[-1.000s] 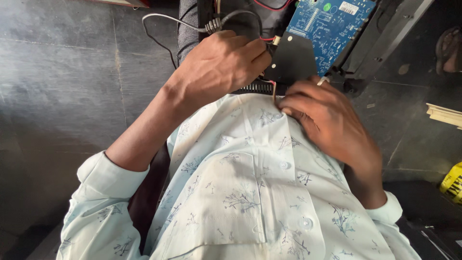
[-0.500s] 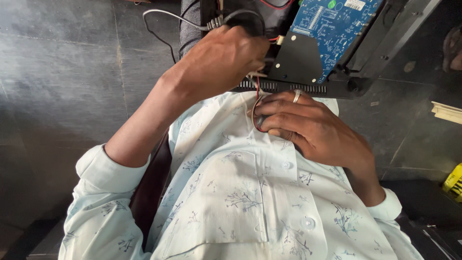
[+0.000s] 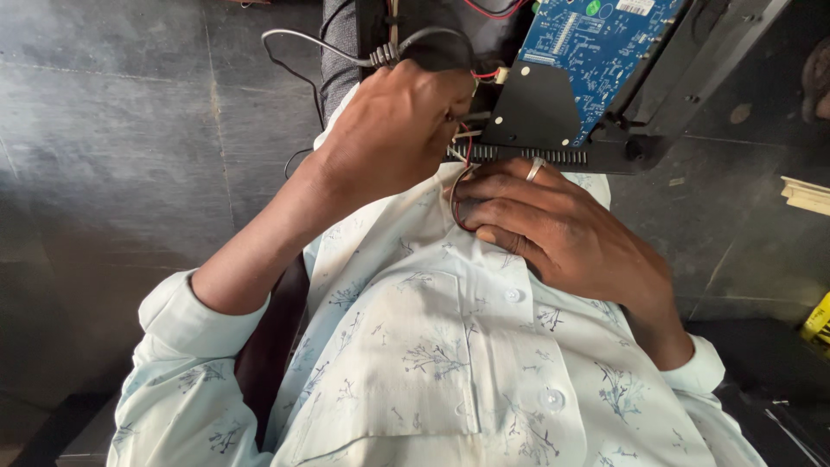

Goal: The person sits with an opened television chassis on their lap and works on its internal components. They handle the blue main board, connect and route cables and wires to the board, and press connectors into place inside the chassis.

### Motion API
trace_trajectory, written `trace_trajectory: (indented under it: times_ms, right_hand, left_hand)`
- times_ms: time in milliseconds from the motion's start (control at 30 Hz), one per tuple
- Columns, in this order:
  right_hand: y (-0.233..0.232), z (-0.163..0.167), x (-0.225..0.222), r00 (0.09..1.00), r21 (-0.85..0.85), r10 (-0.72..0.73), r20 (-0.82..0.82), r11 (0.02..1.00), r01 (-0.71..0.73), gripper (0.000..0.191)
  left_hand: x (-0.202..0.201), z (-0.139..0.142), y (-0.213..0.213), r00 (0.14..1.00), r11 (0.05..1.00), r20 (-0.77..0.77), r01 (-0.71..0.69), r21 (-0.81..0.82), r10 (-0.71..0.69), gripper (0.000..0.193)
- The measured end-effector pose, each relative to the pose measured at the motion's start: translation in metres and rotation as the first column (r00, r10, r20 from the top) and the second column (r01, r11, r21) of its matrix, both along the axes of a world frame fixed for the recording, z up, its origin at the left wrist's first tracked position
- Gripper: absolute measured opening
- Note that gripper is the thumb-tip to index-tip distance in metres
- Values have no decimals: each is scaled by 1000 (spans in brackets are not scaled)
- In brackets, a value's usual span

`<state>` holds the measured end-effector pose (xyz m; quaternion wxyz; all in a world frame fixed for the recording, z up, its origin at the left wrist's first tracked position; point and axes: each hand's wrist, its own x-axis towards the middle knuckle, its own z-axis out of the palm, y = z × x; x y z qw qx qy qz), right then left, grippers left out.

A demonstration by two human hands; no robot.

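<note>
Head view looks straight down your chest, so the work sits at the top of the frame, just past your shirt (image 3: 450, 346). Your left hand (image 3: 393, 130) is closed around a bundle of thin wires (image 3: 462, 143) at the edge of the blue circuit board (image 3: 596, 52), fingers curled in so the leads stay gathered near the board's black plate (image 3: 532, 108). Your right hand (image 3: 553, 229) lies against your shirt just below the black ribbed strip (image 3: 536, 157), fingers bent and pinching the loop of red wire (image 3: 456, 195) that drops from the board; a ring shows on one finger. Holding the loop against your body seems meant to keep it taut and steady while the other hand works at the connector end, though the exact contact point is hidden under your left fingers. A grey cable (image 3: 320, 43) arcs in from the upper left and meets your left hand near the knuckles. The board is tilted, resting against a dark frame (image 3: 692, 60) over the grey floor (image 3: 112, 130). A yellow object (image 3: 817, 320) sits at the right edge, well apart from both hands.
</note>
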<state>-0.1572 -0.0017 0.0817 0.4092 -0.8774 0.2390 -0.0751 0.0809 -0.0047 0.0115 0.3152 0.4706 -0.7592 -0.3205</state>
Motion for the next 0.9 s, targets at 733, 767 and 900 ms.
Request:
trace_trajectory:
  times_ms: [733,767,900]
  right_hand:
    - [-48,-35,41,953,-540,-129,-276,841,-43,26]
    - [-48,-37,42,932,-504,-134,-336,862,-58,29]
    - [-48,-41,39,945,-519,-142,-295,854,-33,20]
  left_hand:
    - [15,10,30,997,994,-60,-39,104,45,38]
    - [15,9,30,996,995,-73,-41,91,48,37]
    - [16,7,31,991,992,-112,-66,106,78,30]
